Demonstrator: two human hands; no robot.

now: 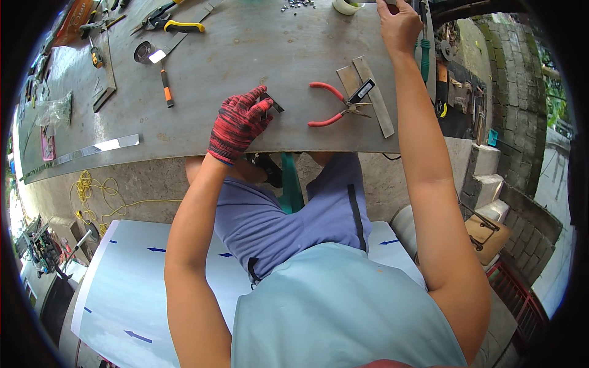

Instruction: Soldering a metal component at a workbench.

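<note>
My left hand [240,122], in a red and black knit glove, rests at the near edge of the metal table [208,67]. Its fingers are closed on a small dark flat metal piece [274,103]. My bare right hand [400,29] reaches to the far right, fingers pinched at the picture's top edge; what they grip is mostly cut off. Beside it stands a pale round container [347,7]. Between my arms lie red-handled pliers [334,110], flat metal strips [375,101] and a small black object with a pale label [362,90].
Left of my gloved hand are an orange-handled tool [166,89], a tape coil [143,53] and tin snips [184,27]. A long shiny metal strip [116,143] lies along the near left edge. Small metal bits [298,5] are scattered at the far side. Yellow cord [92,190] lies on the floor.
</note>
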